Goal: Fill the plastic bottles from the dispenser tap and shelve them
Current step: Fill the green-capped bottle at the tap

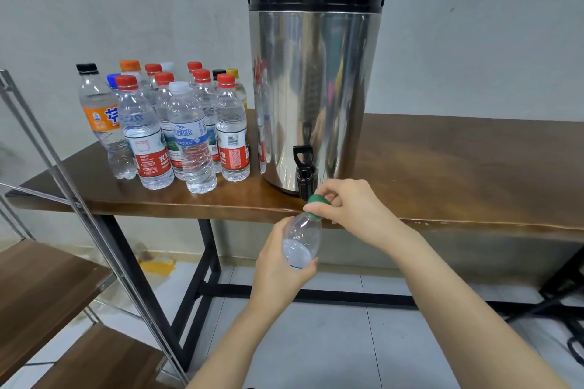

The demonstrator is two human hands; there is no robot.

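A clear plastic bottle (301,238) is tilted in front of the table edge, just below the dispenser's black tap (304,172). My left hand (278,268) grips its body from below. My right hand (350,208) pinches the green cap (317,203) on the bottle's neck. The steel dispenser (313,98) with a black lid stands on the wooden table (458,167). Several capped bottles (177,129) stand in a cluster left of the dispenser.
A metal-framed shelf unit with wooden boards (41,287) stands at the lower left, close to the table's black leg (132,262). Grey wall behind, tiled floor below. Black cables lie at the right edge.
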